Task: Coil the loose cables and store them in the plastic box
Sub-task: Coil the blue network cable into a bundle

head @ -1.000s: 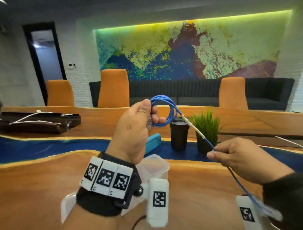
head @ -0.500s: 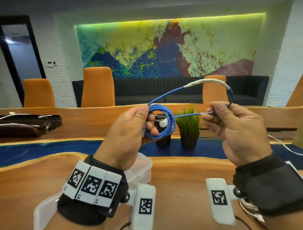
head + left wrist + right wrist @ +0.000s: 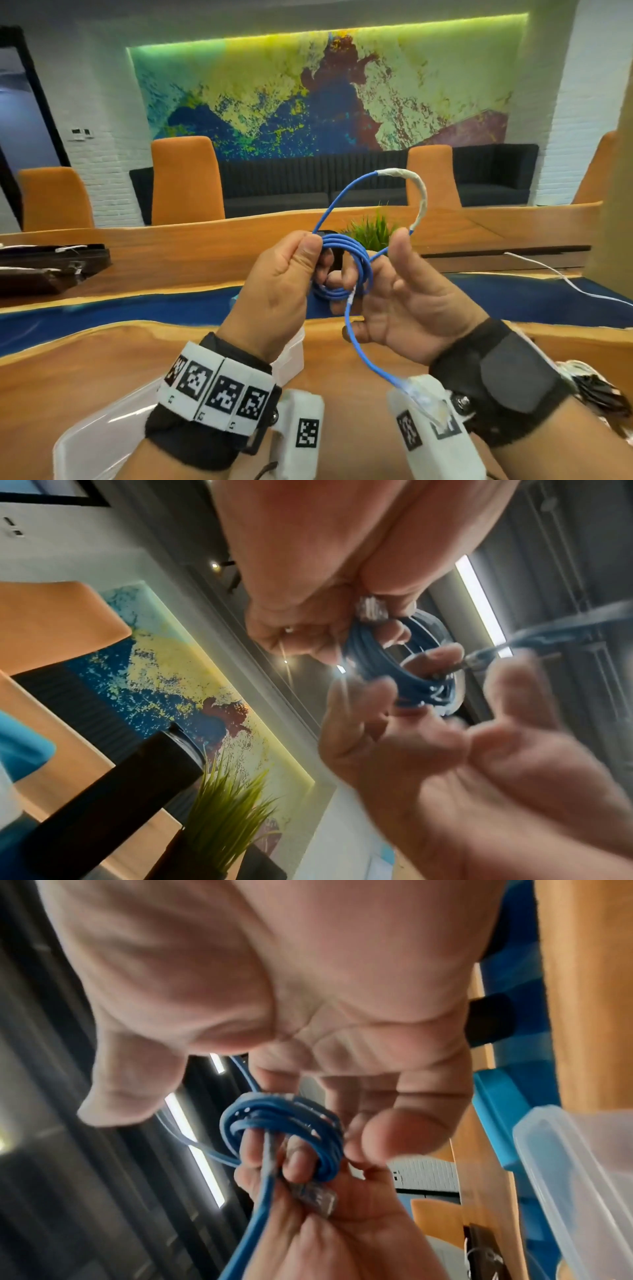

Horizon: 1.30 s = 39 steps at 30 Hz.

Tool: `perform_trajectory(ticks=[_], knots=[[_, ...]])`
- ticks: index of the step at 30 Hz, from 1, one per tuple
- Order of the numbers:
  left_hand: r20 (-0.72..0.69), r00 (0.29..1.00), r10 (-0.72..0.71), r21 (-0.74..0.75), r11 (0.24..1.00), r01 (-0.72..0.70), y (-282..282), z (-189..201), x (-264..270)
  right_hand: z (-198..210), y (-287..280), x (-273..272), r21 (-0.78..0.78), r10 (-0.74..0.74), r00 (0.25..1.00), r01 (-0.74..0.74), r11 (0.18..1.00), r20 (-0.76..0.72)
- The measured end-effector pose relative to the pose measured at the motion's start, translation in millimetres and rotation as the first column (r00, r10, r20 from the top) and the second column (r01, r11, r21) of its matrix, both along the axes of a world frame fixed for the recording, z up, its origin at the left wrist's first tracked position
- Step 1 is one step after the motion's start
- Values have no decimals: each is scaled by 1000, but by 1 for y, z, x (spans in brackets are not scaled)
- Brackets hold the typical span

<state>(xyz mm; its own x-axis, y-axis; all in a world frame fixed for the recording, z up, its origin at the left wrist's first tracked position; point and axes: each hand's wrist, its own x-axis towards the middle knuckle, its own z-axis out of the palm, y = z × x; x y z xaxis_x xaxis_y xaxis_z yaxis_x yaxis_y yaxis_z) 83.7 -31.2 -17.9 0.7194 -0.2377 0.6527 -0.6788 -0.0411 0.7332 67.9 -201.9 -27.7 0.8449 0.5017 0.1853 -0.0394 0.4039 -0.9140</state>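
Observation:
A blue network cable (image 3: 342, 246) is wound into a small coil held up over the table. My left hand (image 3: 315, 253) pinches the coil at its top left, with fingers through it (image 3: 291, 1123). One clear plug (image 3: 315, 1196) lies against that palm. A last large loop with a white taped stretch (image 3: 419, 195) arcs above. My right hand (image 3: 370, 263) faces palm up, thumb raised, its straight fingers touching the coil (image 3: 411, 674). The tail hangs down to a second clear plug (image 3: 424, 401) by my right wrist. The clear plastic box (image 3: 291, 356) sits below my left wrist.
The box's lid (image 3: 85, 438) lies at the near left. A green plant (image 3: 373, 233) and a black cup (image 3: 113, 791) stand just behind the hands. A white cable (image 3: 548, 270) trails at the right, a dark case (image 3: 51, 263) sits far left, and more cables (image 3: 589, 387) lie by my right wrist.
My right hand swung the cable in to the coil, adding a loop. It went from pinching the cable to lying open against the coil. The tail now hangs by my right wrist.

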Motion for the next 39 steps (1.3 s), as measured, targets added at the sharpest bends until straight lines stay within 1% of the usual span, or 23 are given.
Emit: perform_trajectory(ticks=[3, 6, 8, 9, 10, 12, 13, 14, 15, 16, 17, 19, 21, 22, 24, 26, 28, 30, 34, 35, 36, 38, 39], knots=[[48, 997, 61, 13, 998, -62, -3, -5, 4, 3, 9, -4, -149, -179, 982, 185, 971, 53], [64, 990, 124, -24, 992, -123, -1, -3, 5, 8, 11, -4, -202, -237, 967, 251, 947, 89], [45, 983, 180, -94, 980, -175, 7, 4, 6, 11, 5, -6, -298, -308, 927, 363, 883, 216], [17, 979, 203, -134, 971, -199, 13, 8, 6, 14, 0, -7, -345, -373, 870, 475, 809, 324], [-18, 975, 220, -173, 960, -220, 21, 13, 7, 17, -10, -7, -360, -440, 786, 600, 715, 435], [-71, 968, 240, -249, 936, -250, 40, 23, 7, 21, -39, -2, -323, -548, 567, 815, 481, 614], [-82, 966, 246, -270, 927, -259, 49, 27, 7, 23, -55, 2, -289, -575, 459, 885, 365, 678], [-77, 964, 256, -261, 928, -267, 56, 29, 7, 25, -69, 5, -259, -593, 378, 925, 279, 711], [-61, 963, 264, -230, 935, -271, 60, 30, 6, 25, -82, 8, -246, -604, 343, 939, 240, 719], [-43, 964, 263, -191, 945, -267, 61, 30, 5, 19, -106, 23, -238, -604, 328, 945, 226, 726], [-37, 967, 254, -157, 954, -257, 60, 29, 5, 13, -133, 40, -213, -605, 283, 959, 187, 745], [-56, 976, 209, -103, 971, -214, 55, 26, 4, 17, -183, 61, -144, -640, 127, 989, 26, 758], [-108, 983, 145, -72, 986, -153, 51, 26, 3, 20, -199, 62, -104, -641, 75, 995, -8, 764], [-154, 982, 112, -85, 988, -126, 49, 25, 2, 19, -189, 54, -108, -605, 56, 993, -50, 794], [-285, 958, 15, -195, 978, -74, 45, 25, 1, 15, -142, 29, -162, -543, 117, 986, -36, 831], [-380, 917, -117, -339, 940, -20, 41, 25, 0, 15, -104, 17, -173, -496, 107, 981, -89, 862], [-418, 883, -211, -446, 895, 3, 37, 27, -2, 12, -85, 16, -161, -418, 105, 982, -100, 902], [-427, 866, -258, -495, 869, 15, 33, 28, -3, 7, -77, 23, -182, -351, 134, 978, -106, 927], [-428, 859, -280, -518, 855, 21, 24, 30, -7, -8, -59, 32, -336, -337, 284, 936, -105, 898], [-426, 862, -274, -519, 854, 14, 22, 30, -7, -11, -58, 35, -374, -393, 318, 925, -71, 863], [-422, 867, -266, -521, 854, 8, 22, 30, -7, -11, -56, 36, -407, -492, 357, 913, 6, 794], [-412, 876, -250, -520, 854, -1, 21, 29, -7, -11, -53, 35, -408, -699, 454, 879, 248, 553], [-410, 880, -242, -518, 856, -6, 20, 29, -7, -9, -51, 34, -345, -761, 494, 863, 370, 420]])
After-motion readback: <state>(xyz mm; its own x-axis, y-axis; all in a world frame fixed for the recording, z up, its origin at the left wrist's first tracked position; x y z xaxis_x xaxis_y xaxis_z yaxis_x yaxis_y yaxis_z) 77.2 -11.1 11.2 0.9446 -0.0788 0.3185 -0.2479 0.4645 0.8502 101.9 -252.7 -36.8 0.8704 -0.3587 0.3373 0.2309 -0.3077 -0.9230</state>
